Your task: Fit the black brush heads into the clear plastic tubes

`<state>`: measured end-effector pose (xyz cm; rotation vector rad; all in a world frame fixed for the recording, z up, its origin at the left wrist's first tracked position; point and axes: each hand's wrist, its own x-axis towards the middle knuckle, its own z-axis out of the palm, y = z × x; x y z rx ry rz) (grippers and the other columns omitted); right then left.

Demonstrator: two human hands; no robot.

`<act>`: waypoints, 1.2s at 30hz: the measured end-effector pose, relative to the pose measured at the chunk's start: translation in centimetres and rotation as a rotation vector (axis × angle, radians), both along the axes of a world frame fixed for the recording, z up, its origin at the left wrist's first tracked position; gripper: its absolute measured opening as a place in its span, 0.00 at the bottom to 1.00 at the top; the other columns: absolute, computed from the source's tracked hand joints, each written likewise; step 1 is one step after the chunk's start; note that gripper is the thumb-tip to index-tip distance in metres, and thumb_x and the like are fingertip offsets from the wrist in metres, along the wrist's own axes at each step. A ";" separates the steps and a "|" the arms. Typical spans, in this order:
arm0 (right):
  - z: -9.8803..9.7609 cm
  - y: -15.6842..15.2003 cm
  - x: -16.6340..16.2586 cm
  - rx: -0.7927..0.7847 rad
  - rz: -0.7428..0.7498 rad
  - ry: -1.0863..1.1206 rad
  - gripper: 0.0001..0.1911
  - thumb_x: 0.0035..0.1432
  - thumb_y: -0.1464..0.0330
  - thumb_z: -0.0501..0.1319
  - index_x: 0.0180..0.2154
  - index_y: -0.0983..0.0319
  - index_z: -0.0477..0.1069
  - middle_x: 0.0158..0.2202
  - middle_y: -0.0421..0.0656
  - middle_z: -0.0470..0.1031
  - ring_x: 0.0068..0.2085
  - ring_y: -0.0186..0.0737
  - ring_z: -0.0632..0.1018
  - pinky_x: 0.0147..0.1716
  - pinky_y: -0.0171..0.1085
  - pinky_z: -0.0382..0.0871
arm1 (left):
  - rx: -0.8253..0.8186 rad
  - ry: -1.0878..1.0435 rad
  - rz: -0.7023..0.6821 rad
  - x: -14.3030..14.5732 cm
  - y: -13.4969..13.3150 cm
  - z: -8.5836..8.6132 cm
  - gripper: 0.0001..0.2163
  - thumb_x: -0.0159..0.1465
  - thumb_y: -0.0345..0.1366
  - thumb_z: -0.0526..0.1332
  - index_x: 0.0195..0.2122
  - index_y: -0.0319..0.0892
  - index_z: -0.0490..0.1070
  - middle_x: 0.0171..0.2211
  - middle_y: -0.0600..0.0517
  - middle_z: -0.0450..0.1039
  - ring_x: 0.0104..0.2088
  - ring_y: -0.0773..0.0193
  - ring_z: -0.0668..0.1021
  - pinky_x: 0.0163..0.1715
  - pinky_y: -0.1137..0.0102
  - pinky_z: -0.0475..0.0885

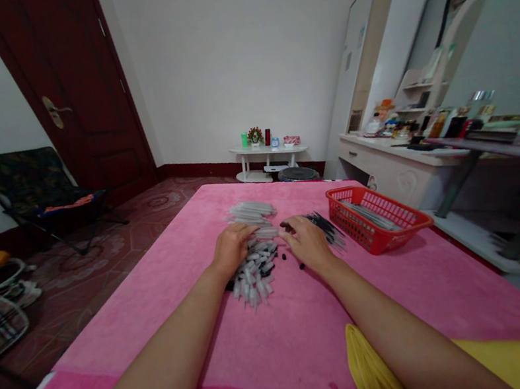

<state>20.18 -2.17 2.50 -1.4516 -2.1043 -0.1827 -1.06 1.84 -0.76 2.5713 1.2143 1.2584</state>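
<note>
1 red basket (pixel 379 242), right of centre, contains slender grey rods (pixel 370 214). Translucent tubes (pixel 249 210) lie at frame centre. Left hand (pixel 232 251) curled beside tubes, right hand (pixel 309 240) bent near black rods (pixel 327 228); grips cannot be told.

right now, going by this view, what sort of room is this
Likely a bedroom or similar room in a home: a dressing table crowded with bottles stands at the right, near a tall pale cabinet, and a camouflage folding chair sits beside the dark red door.
</note>
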 end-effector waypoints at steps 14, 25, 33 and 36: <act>-2.8 2.6 3.8 -0.184 -0.367 -0.221 0.07 0.57 0.69 0.58 0.36 0.62 0.73 0.39 0.49 0.75 0.42 0.44 0.74 0.39 0.39 0.59 | -0.024 0.040 0.168 -0.5 0.5 -0.7 0.13 0.60 0.32 0.56 0.44 0.44 0.75 0.41 0.49 0.78 0.42 0.59 0.78 0.43 0.67 0.70; -1.3 1.9 3.7 0.037 -0.062 -0.041 0.05 0.58 0.71 0.55 0.36 0.62 0.69 0.36 0.46 0.75 0.40 0.41 0.72 0.40 0.37 0.58 | -0.086 -0.033 0.243 -1.1 0.8 -0.8 0.14 0.59 0.30 0.56 0.43 0.44 0.76 0.39 0.49 0.78 0.40 0.59 0.78 0.40 0.69 0.71; -1.3 1.9 3.1 0.062 -0.011 -0.083 0.04 0.58 0.72 0.56 0.35 0.62 0.69 0.36 0.46 0.75 0.39 0.42 0.72 0.40 0.37 0.58 | -0.077 -0.022 0.224 -1.3 1.0 -1.1 0.14 0.59 0.30 0.55 0.45 0.44 0.75 0.42 0.49 0.78 0.42 0.59 0.77 0.42 0.68 0.71; -1.2 1.9 3.3 0.066 -0.003 -0.096 0.03 0.58 0.72 0.56 0.35 0.62 0.68 0.36 0.45 0.75 0.39 0.42 0.71 0.40 0.37 0.58 | -0.066 -0.002 0.208 -1.4 1.1 -1.2 0.14 0.59 0.30 0.55 0.45 0.43 0.75 0.42 0.49 0.77 0.43 0.59 0.77 0.43 0.68 0.70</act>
